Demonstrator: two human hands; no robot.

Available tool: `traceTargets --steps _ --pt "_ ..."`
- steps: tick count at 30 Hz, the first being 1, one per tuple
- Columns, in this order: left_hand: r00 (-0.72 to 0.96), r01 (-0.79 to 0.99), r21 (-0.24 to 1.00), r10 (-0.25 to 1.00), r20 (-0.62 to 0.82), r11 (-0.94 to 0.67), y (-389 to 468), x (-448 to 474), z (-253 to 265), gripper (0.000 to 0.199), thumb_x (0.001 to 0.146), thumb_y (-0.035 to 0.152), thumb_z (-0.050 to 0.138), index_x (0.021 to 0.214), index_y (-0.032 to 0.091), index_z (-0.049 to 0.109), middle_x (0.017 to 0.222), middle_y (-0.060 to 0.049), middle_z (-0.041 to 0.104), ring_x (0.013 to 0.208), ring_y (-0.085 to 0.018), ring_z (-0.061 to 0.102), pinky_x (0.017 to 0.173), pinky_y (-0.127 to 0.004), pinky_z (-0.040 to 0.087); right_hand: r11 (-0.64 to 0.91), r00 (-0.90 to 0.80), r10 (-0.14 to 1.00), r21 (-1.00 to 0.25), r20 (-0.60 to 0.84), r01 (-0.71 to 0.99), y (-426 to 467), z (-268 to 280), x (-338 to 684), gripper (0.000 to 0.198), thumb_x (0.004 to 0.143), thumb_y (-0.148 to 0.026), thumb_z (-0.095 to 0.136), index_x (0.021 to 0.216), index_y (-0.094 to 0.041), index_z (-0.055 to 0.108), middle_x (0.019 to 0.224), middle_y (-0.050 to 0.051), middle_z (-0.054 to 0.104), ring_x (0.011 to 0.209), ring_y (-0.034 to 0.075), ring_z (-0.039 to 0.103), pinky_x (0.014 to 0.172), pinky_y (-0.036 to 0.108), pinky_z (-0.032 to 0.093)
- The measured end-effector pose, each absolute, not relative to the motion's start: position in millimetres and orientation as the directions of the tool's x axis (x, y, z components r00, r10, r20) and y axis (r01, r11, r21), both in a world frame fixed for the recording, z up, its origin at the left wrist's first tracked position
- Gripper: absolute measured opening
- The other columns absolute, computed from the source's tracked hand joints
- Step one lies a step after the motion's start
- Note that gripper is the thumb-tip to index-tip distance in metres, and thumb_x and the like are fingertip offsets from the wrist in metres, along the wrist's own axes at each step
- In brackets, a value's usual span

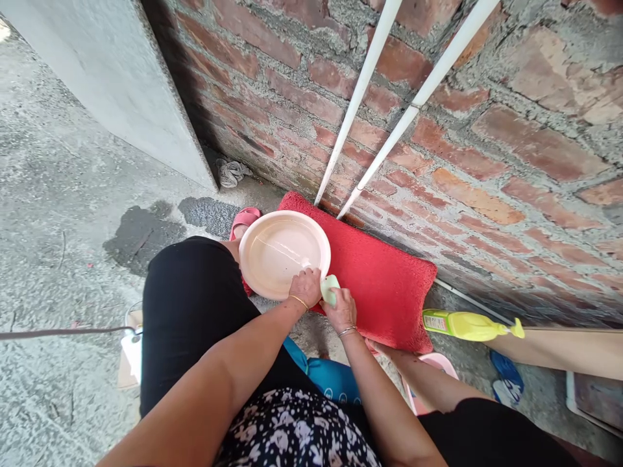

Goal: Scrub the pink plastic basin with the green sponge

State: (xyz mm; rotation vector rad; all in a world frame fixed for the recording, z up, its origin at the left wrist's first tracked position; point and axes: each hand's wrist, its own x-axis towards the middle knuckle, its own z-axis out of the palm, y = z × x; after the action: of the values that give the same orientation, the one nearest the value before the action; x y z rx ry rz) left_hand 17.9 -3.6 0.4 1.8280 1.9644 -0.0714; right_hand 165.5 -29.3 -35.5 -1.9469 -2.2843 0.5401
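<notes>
A shallow pale pink basin (272, 250) is tilted in front of me, partly over a red mat (374, 279). My left hand (306, 287) is closed on the near right rim of the basin, its fingers over the inner side. Just right of it, my right hand (341, 309) grips a small pale green block (329, 289), perhaps a sponge or soap; its exact kind is unclear. The block is close against the basin's outer edge, and whether the two touch cannot be made out. Fingertips of both hands are partly hidden.
A brick wall (302, 97) with two white pipes (374, 162) rises behind the mat. To the right lies a yellow pump bottle (467, 325). A pink tub (440, 364) is partly hidden by my leg. Wet patches (141, 237) mark the concrete floor. A grey slab (126, 84) leans upper left.
</notes>
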Motion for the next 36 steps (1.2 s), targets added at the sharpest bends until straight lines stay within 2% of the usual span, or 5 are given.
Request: traceTargets --steps 5,14,21,27,36 --pt "-0.026 0.956 0.266 0.937 -0.348 0.125 -4 18 -2 0.028 0.08 0.02 0.041 0.108 0.016 0.046 0.099 -0.012 0.051 0.092 -0.024 0.052 0.077 -0.038 0.041 0.053 -0.113 0.973 -0.283 -0.199 0.958 -27 -42 179 0.041 0.072 -0.047 0.062 0.107 -0.027 0.058 0.097 0.003 0.05 0.082 0.017 0.05 0.073 0.026 0.035" --pt "-0.025 0.958 0.255 0.923 -0.385 0.133 -3 17 1 0.028 0.082 0.015 0.036 0.108 0.016 0.046 0.098 -0.012 0.052 0.092 -0.023 0.052 0.078 -0.037 0.041 -0.645 0.612 0.764 -0.239 -0.206 0.725 -40 -41 315 0.064 0.061 -0.06 0.062 0.113 -0.024 0.056 0.098 0.005 0.048 0.073 0.019 0.051 0.067 0.031 0.04" --pt "-0.03 0.96 0.244 0.92 -0.391 0.135 -3 18 2 0.029 0.082 0.016 0.036 0.109 0.016 0.046 0.1 -0.013 0.052 0.093 -0.023 0.052 0.078 -0.037 0.041 -0.205 0.182 0.978 -0.348 -0.098 0.915 -24 -35 237 0.048 0.068 -0.052 0.062 0.107 -0.024 0.058 0.1 0.004 0.049 0.085 0.019 0.051 0.076 0.028 0.037" --pt "-0.02 0.961 0.247 0.919 -0.395 0.127 -4 17 3 0.03 0.082 0.019 0.038 0.111 0.016 0.045 0.103 -0.014 0.051 0.094 -0.024 0.051 0.079 -0.038 0.04 0.14 -0.198 0.964 -0.293 -0.179 0.946 -24 -37 186 0.036 0.07 -0.041 0.065 0.103 -0.027 0.06 0.097 0.002 0.05 0.087 0.018 0.049 0.077 0.027 0.033" --pt "-0.016 0.958 0.254 0.914 -0.404 0.129 -3 16 4 0.03 0.081 0.015 0.038 0.111 0.017 0.045 0.101 -0.013 0.051 0.094 -0.023 0.052 0.078 -0.037 0.04 -0.304 0.261 0.942 -0.209 -0.209 0.93 -39 -43 296 0.047 0.067 -0.054 0.06 0.105 -0.025 0.06 0.094 0.003 0.049 0.077 0.018 0.052 0.069 0.03 0.039"
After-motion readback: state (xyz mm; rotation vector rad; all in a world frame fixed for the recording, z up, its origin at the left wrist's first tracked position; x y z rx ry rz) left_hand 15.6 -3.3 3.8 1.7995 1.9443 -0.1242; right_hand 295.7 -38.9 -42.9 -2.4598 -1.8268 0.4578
